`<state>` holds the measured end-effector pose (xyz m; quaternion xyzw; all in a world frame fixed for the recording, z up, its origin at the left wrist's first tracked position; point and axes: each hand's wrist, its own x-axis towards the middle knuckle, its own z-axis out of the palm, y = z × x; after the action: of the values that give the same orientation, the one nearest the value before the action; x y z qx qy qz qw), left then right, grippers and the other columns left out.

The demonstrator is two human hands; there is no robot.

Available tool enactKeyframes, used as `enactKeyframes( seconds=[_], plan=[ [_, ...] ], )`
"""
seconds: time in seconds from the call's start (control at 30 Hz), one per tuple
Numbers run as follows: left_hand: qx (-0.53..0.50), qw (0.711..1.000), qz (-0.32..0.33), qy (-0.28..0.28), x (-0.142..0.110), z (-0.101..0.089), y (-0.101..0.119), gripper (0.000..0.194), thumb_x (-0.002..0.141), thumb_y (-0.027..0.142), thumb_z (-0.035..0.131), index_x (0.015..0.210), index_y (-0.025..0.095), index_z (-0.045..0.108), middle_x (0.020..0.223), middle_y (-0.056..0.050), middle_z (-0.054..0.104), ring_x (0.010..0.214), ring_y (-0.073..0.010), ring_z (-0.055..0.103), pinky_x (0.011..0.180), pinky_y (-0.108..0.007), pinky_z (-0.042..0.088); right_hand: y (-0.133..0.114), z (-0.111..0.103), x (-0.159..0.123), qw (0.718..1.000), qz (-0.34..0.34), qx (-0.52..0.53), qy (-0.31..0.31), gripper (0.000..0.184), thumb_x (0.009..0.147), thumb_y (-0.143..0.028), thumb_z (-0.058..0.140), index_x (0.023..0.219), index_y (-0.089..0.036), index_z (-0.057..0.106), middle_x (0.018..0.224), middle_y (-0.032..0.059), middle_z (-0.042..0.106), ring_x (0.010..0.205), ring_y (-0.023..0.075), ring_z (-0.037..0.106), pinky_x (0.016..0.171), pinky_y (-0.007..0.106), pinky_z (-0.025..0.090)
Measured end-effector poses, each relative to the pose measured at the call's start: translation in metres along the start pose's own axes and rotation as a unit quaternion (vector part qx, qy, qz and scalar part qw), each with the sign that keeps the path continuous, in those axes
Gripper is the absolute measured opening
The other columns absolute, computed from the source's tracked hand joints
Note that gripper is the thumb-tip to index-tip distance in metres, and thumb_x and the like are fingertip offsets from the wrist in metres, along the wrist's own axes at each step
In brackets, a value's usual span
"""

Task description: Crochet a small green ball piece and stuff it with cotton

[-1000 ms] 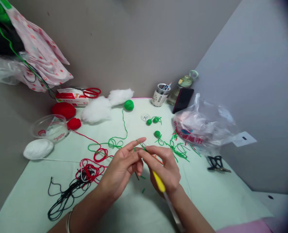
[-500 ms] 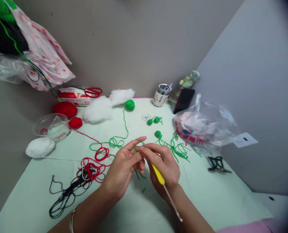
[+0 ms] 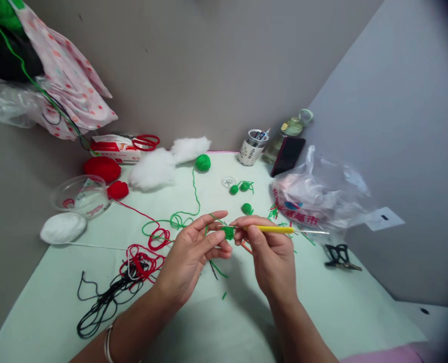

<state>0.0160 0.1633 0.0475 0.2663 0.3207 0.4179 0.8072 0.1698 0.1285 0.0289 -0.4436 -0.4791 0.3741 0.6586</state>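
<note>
Above the pale green tablecloth, a small green crocheted piece sits pinched between the thumb and fingers of the left hand, a green strand passing over its raised index finger; the right hand grips the yellow-handled crochet hook, its tip at the piece. With hook and strand both at it, the piece looks partly worked; how many stitches remain cannot be told. Beyond, three little green balls, two trailing yarn ends, look finished in shape, while the green yarn ball leaves plenty of yarn. Among the containers, the silver tin holds pens, and the translucent shopping bag bulges with something pale and pinkish, hard to identify. Whether the clear plastic tub holds anything is unclear behind its printing. A small round clear case shows dark marks, too small to name, and red-handled scissors rest on the red-and-white box.
</note>
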Motion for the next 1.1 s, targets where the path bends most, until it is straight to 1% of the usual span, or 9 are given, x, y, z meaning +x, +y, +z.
enactKeyframes(
  seconds=[0.2, 0.4, 0.57, 0.67, 0.73, 0.8, 0.9, 1.0, 1.1],
  plan=[
    [-0.007, 1.000, -0.003, -0.010, 0.000, 0.000, 0.003, 0.030, 0.082, 0.022, 0.089, 0.111, 0.017, 0.082, 0.083, 0.001, 0.068, 0.067, -0.0100, 0.069, 0.067, -0.022, 0.058, -0.004, 0.002, 0.002, 0.998, 0.011, 0.062, 0.011, 0.023, 0.105, -0.035, 0.062, 0.095, -0.022, 0.078, 0.093, 0.0053, 0.079, 0.071, 0.0149, 0.071, 0.067, 0.029, 0.061],
    [0.071, 0.996, 0.057, 0.011, -0.001, 0.000, 0.001, 0.028, 0.084, 0.025, 0.087, 0.111, 0.022, 0.082, 0.085, 0.003, 0.066, 0.069, -0.0111, 0.071, 0.069, -0.024, 0.059, -0.010, 0.000, -0.005, 0.991, -0.085, -0.104, 0.009, 0.022, 0.107, -0.024, 0.055, 0.102, -0.025, 0.076, 0.095, 0.0038, 0.078, 0.075, 0.0156, 0.072, 0.071, 0.031, 0.062],
    [0.117, 0.987, 0.098, 0.046, -0.003, 0.001, -0.003, 0.036, 0.078, 0.021, 0.090, 0.112, 0.021, 0.079, 0.081, 0.005, 0.066, 0.065, -0.0103, 0.069, 0.069, -0.023, 0.057, -0.001, 0.000, -0.013, 0.917, -0.267, -0.294, -0.044, 0.031, 0.102, -0.010, 0.055, 0.121, -0.028, 0.073, 0.101, 0.0068, 0.080, 0.090, 0.0213, 0.074, 0.078, 0.036, 0.061],
    [0.077, 0.995, 0.058, 0.018, -0.004, 0.000, -0.005, 0.052, 0.079, 0.027, 0.091, 0.128, 0.020, 0.074, 0.077, 0.005, 0.067, 0.057, -0.0076, 0.062, 0.060, -0.020, 0.051, 0.006, 0.001, -0.016, 0.868, -0.329, -0.371, -0.032, 0.038, 0.097, -0.010, 0.067, 0.128, -0.030, 0.074, 0.108, 0.0088, 0.079, 0.096, 0.0236, 0.074, 0.079, 0.035, 0.061],
    [0.036, 0.999, -0.009, -0.010, -0.003, -0.001, -0.003, 0.057, 0.083, 0.031, 0.089, 0.135, 0.016, 0.071, 0.064, 0.006, 0.061, 0.049, -0.0055, 0.052, 0.051, -0.018, 0.041, 0.006, 0.002, -0.016, 0.881, -0.310, -0.356, -0.012, 0.037, 0.096, -0.011, 0.068, 0.126, -0.031, 0.076, 0.109, 0.0080, 0.078, 0.098, 0.0236, 0.074, 0.080, 0.035, 0.061],
    [0.005, 0.998, -0.055, -0.021, -0.001, -0.003, 0.000, 0.054, 0.085, 0.031, 0.086, 0.133, 0.011, 0.072, 0.053, 0.009, 0.051, 0.045, -0.0042, 0.042, 0.047, -0.016, 0.033, 0.002, 0.003, -0.013, 0.931, -0.240, -0.273, 0.011, 0.030, 0.100, -0.013, 0.062, 0.119, -0.031, 0.078, 0.104, 0.0061, 0.077, 0.092, 0.0211, 0.073, 0.077, 0.034, 0.060],
    [-0.007, 0.999, -0.038, -0.015, 0.000, -0.004, 0.004, 0.047, 0.086, 0.027, 0.086, 0.129, 0.012, 0.074, 0.053, 0.010, 0.049, 0.044, -0.0024, 0.036, 0.046, -0.016, 0.030, -0.005, 0.003, -0.007, 0.988, -0.117, -0.099, 0.037, 0.025, 0.107, -0.020, 0.054, 0.104, -0.027, 0.078, 0.092, 0.0038, 0.074, 0.074, 0.0164, 0.068, 0.068, 0.032, 0.059],
    [0.021, 0.999, -0.012, -0.021, 0.000, -0.003, 0.002, 0.045, 0.085, 0.027, 0.087, 0.127, 0.015, 0.075, 0.069, 0.006, 0.061, 0.043, -0.0006, 0.042, 0.046, -0.016, 0.034, -0.005, 0.005, -0.003, 0.995, -0.072, -0.059, 0.025, 0.021, 0.106, -0.025, 0.058, 0.100, -0.025, 0.078, 0.092, 0.0034, 0.075, 0.070, 0.0147, 0.067, 0.065, 0.030, 0.058],
    [0.050, 0.999, 0.014, 0.002, 0.000, -0.002, -0.004, 0.046, 0.082, 0.027, 0.089, 0.126, 0.019, 0.076, 0.085, 0.003, 0.067, 0.045, -0.0007, 0.050, 0.047, -0.017, 0.038, 0.000, 0.007, -0.005, 0.976, -0.144, -0.163, 0.011, 0.021, 0.104, -0.019, 0.059, 0.105, -0.026, 0.078, 0.092, 0.0037, 0.077, 0.075, 0.0162, 0.069, 0.067, 0.030, 0.059]
  ],
)
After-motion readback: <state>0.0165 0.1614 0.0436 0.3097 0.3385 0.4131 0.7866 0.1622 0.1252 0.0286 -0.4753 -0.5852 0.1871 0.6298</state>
